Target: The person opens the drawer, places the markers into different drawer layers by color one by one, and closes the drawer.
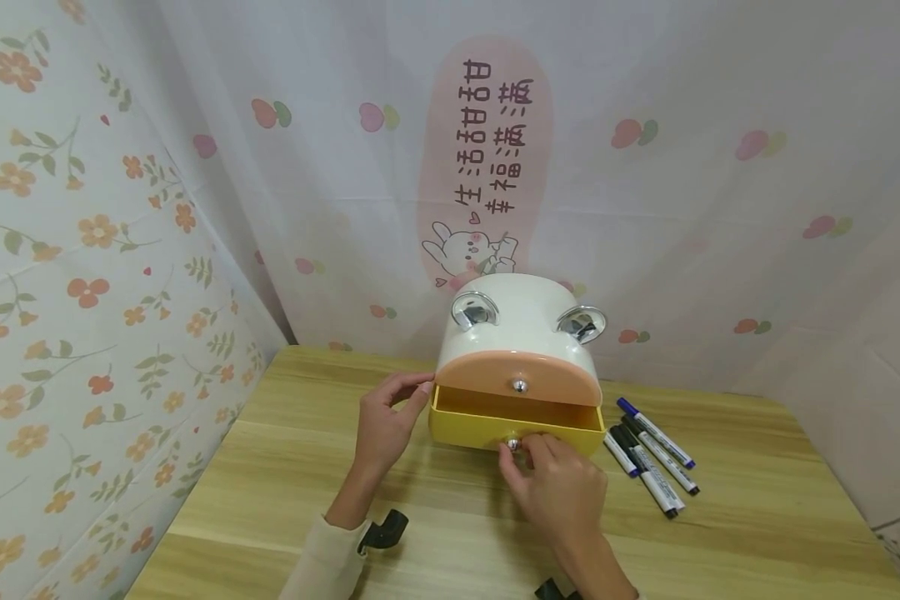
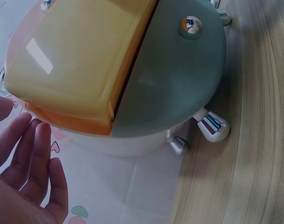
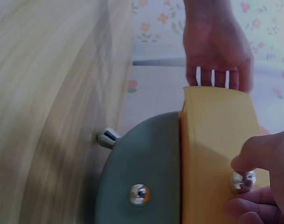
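**Head view: right hand [image 1: 566, 487] pinches the silver knob [image 1: 513, 444] on a yellow drawer [image 1: 465, 432]**

The right arm reaches up from the bottom, with the back of the hand facing up. Its thumb sits on one side of the knob and its fingers curl on the other. The yellow drawer sticks out of the round white drawer box [image 1: 525, 312], under the peach drawer [image 1: 558, 379]. The box stands on the wooden table [image 1: 292, 475], near the back edge.

The left arm reaches up too. The left hand [image 1: 386, 421] is loose, its fingers a little bent beside the box's left side. I can't tell if they touch it. The green drawer [image 2: 163, 84] is at the bottom. Marker pens [image 1: 654, 479] lie to the right.
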Tool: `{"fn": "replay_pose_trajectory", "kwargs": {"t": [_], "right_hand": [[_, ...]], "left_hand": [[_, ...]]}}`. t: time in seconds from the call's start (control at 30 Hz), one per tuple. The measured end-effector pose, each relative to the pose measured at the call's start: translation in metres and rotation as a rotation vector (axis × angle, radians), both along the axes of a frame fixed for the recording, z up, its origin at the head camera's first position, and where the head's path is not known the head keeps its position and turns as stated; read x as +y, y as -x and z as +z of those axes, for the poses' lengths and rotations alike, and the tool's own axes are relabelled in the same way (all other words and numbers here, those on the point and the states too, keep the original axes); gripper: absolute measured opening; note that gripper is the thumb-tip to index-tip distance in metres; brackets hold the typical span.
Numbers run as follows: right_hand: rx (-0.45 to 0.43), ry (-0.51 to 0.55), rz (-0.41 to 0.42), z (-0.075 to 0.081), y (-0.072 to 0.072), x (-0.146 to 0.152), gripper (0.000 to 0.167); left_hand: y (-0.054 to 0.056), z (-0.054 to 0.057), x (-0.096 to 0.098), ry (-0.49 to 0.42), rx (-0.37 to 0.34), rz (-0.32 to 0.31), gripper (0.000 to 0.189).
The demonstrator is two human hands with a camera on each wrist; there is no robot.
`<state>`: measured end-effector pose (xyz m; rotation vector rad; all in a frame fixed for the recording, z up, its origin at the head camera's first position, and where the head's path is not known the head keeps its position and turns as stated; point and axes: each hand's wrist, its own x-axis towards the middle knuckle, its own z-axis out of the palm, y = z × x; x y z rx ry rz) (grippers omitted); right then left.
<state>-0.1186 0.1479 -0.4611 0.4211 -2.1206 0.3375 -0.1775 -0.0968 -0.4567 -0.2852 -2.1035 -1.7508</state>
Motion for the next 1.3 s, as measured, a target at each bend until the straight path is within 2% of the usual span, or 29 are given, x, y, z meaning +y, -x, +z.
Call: {"fn": "replay_pose_trajectory", "kwargs": {"t": [0.13, 0.33, 0.63, 0.7, 0.93, 1.1, 1.3], "right_hand": [[-0.017, -0.039, 0.003, 0.005, -0.005, -0.001, 0.036], [-0.121, -0.108, -0.009, 0.018, -0.02, -0.004, 0.031], [-0.325, -0.138, -0.127, 0.031, -0.033, -0.009, 0.035], [-0.322, -0.129, -0.131, 0.03, -0.031, -0.01, 0.037], [-0.223, -0.124, -0.089, 0.024, -0.027, -0.008, 0.042], [-0.236, -0.144, -0.089, 0.028, -0.034, -0.009, 0.043], [-0.293, -0.178, -0.103, 0.038, -0.049, -0.012, 0.043]], "left_hand": [[0.0, 0.001, 0.0, 0.009, -0.007, 0.003, 0.015], [0.001, 0.0, 0.0, 0.014, 0.005, 0.008, 0.015], [0.003, -0.001, 0.0, 0.005, 0.008, 0.0, 0.015], [0.003, -0.001, 0.0, 0.004, 0.004, -0.001, 0.016], [0.001, -0.001, 0.0, 0.007, -0.003, 0.004, 0.016], [0.001, -0.001, 0.0, 0.013, -0.005, 0.011, 0.016], [0.001, 0.0, 0.0, 0.005, -0.01, -0.001, 0.015]]}}
